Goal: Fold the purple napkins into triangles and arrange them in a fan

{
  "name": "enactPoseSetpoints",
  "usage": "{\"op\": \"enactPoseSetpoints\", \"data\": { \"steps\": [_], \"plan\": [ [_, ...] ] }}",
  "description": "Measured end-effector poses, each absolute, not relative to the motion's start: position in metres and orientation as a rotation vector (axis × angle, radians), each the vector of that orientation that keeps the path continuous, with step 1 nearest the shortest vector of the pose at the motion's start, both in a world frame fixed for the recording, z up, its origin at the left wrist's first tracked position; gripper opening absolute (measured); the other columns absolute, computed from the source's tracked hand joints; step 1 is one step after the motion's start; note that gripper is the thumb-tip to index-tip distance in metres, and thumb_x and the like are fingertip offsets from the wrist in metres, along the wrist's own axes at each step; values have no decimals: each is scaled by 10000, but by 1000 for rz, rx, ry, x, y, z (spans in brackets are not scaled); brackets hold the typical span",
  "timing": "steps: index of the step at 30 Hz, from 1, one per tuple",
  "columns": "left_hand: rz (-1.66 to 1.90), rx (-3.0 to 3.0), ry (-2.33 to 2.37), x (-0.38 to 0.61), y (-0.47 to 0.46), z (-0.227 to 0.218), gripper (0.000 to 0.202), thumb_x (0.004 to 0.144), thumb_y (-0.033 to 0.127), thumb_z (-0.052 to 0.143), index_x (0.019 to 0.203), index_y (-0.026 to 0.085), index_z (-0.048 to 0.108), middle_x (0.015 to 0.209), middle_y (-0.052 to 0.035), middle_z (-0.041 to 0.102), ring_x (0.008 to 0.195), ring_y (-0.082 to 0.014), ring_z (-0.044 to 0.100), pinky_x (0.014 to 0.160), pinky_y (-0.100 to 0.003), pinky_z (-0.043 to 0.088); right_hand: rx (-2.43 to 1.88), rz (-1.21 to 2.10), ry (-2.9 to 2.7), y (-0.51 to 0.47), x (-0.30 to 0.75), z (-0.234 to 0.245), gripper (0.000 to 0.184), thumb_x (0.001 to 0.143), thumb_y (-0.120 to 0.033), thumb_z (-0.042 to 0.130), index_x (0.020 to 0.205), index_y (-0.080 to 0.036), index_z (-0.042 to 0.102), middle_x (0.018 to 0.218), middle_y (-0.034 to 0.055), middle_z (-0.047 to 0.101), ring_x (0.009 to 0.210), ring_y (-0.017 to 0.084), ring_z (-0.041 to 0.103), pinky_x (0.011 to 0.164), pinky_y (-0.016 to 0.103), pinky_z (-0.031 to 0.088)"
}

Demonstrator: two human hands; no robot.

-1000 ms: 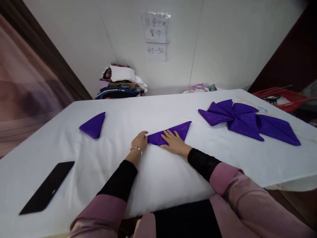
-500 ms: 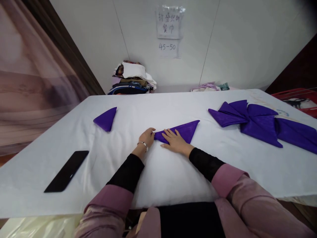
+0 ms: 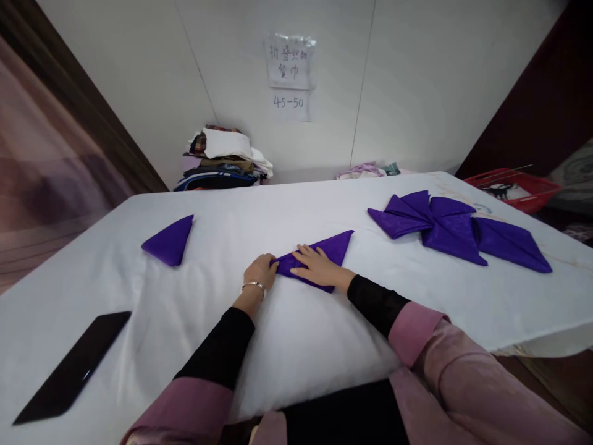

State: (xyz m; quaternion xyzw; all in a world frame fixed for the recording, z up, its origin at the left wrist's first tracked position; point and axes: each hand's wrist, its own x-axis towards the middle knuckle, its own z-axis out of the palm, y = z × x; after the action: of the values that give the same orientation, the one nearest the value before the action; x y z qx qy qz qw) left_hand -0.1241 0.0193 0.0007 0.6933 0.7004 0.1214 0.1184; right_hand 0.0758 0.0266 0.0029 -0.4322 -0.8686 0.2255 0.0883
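A purple cloth napkin (image 3: 340,248), folded into a long pointed triangle, lies in front of me on the white-covered table (image 3: 296,346). My left hand (image 3: 260,272), with a bracelet at the wrist, pinches the napkin's left tip between closed fingers. My right hand (image 3: 319,269) lies flat across the napkin's middle, fingers spread, hiding part of it. Off to the left is another folded purple napkin (image 3: 169,242) in a small triangle. Several folded purple napkins (image 3: 456,232) lie overlapping at the right.
A black flat phone-like slab (image 3: 74,368) lies at the left front. Behind the table are a stack of folded clothes (image 3: 222,164) and a lilac cloth heap (image 3: 364,171). A red basket (image 3: 532,199) stands beyond the right edge. Handwritten paper signs (image 3: 290,68) hang on the wall.
The camera view has shifted to the right and tilted. My left fingers have closed on the napkin's left tip, and more of its lower edge shows below my right hand, which stays flat.
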Motion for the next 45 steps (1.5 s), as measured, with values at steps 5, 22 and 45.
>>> {"op": "enactPoseSetpoints", "data": {
  "steps": [5, 22, 45],
  "plan": [
    [384, 1953, 2065, -126, 21, 1, 234, 871, 297, 457, 1037, 240, 612, 1071, -48, 659, 986, -209, 607, 812, -304, 461, -1617, 472, -2478, 49, 130, -5, 729, 896, -648, 222, 1440, -171, 311, 1530, 127, 204, 1414, 287, 113, 1111, 521, 61],
    [607, 1771, 2021, -129, 18, -4, 260, 831, 320, 512, 1057, 247, 618, 1006, -30, 680, 919, -205, 621, 785, -302, 466, -1578, 294, -2082, 40, 166, -9, 595, 935, -497, 263, 1418, -162, 358, 1498, 110, 296, 1407, 243, 173, 1125, 487, 128],
    [856, 1079, 954, -95, -32, 48, 487, 626, 276, 722, 1080, 190, 571, 860, -14, 644, 672, -120, 598, 649, -285, 484, -1190, 607, -2125, -44, 73, 0, 705, 840, -266, 469, 1474, -158, 179, 1324, 114, 531, 1161, 255, 512, 987, 441, 386]
  ]
}}
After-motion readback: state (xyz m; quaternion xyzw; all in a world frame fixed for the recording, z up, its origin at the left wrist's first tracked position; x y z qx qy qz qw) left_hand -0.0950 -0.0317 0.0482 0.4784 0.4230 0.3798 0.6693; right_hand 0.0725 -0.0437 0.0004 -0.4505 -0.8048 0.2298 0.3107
